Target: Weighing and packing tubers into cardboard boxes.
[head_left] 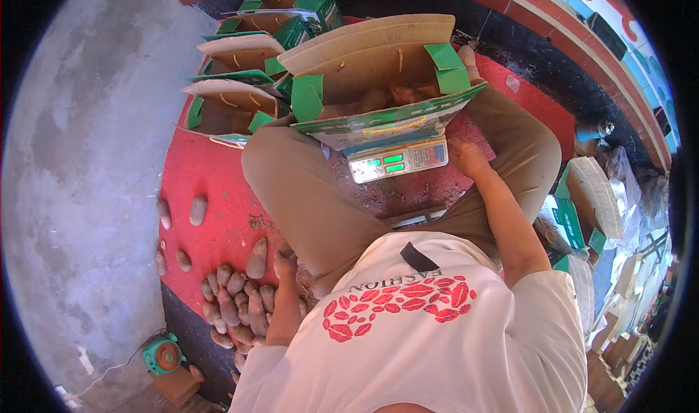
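Note:
A green-and-brown cardboard box (386, 118) with its lid raised stands on a digital scale (399, 162) between my legs. Inside the box lie several sweet potatoes (375, 100), partly hidden by the front wall. My right hand (467, 158) is beside the scale's right edge, below the box corner; its fingers are too unclear to read. Low on the left, my left hand (285, 269) is next to my thigh, closed around what looks like a brown sweet potato (286, 250). A heap of sweet potatoes (237, 300) lies beside it, with one larger sweet potato (257, 258) just left of the hand.
Several open boxes (233, 111) stand in a row at the far left. Loose sweet potatoes (198, 210) lie on the red mat (207, 172). A teal device (164, 355) sits at lower left. More cardboard boxes (561, 220) and plastic wrap (626, 183) are on the right.

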`<state>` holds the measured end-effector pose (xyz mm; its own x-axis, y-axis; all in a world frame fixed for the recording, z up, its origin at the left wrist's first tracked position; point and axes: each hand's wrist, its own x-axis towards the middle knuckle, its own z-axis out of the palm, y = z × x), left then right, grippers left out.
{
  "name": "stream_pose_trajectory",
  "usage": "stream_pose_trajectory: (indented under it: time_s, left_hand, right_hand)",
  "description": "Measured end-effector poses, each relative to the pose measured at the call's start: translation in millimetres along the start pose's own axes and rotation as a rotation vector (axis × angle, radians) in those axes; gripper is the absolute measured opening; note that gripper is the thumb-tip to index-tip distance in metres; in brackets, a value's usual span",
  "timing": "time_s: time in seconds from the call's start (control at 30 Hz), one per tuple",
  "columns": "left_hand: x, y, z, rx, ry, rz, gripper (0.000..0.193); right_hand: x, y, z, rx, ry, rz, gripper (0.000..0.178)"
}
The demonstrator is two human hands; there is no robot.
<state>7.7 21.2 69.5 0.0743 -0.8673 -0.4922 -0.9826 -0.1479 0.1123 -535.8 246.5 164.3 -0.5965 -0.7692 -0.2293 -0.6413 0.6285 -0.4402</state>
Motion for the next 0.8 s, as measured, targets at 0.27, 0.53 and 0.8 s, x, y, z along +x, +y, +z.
stream_pose_trajectory:
  time_s: [0.27, 0.53, 0.8]
  left_hand:
    - [1.8, -21.8, 6.4, 0.141, -0.105, 0.046, 0.071]
    - [-36.8, 4.1, -8.9, 0.085, -0.070, -0.130, 0.067]
    - [-18.3, -22.7, 4.8, 0.263, -0.117, -0.099, 0.069]
  right_hand:
    - [2.2, 1.9, 2.3, 0.007, -0.037, 0.022, 0.036]
    - [2.5, 6.2, 4.3, -0.024, -0.077, 0.073, 0.035]
    - [3.9, 1.7, 4.8, -0.015, -0.049, 0.023, 0.034]
